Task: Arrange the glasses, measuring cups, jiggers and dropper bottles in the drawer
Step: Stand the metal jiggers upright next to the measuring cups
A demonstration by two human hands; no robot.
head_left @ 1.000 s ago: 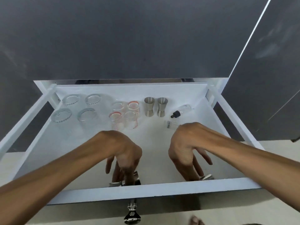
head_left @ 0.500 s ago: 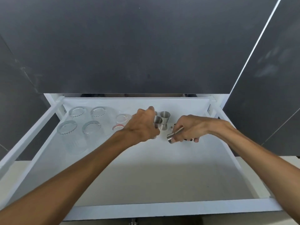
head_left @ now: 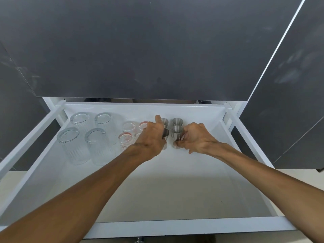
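The white drawer [head_left: 175, 227] is pulled out below me. Several ribbed glasses [head_left: 96, 146] stand at its back left, with red-marked measuring cups [head_left: 126, 139] beside them. Two steel jiggers [head_left: 177, 121] stand at the back middle. My left hand [head_left: 152, 137] grips a third jigger [head_left: 165, 133] just in front of them. My right hand [head_left: 194, 137] holds a fourth jigger [head_left: 176, 133] upright on the drawer floor beside it. The dropper bottles are hidden behind my right hand.
Dark grey cabinet fronts [head_left: 157, 50] rise behind and to the right of the drawer. White side rails [head_left: 28, 137] run along both sides. The front half of the drawer floor [head_left: 166, 186] is bare white.
Both hands left the drawer's front edge carrying a jigger each and moved to the back middle. The right jigger went from tilted to upright in front of the two standing ones.
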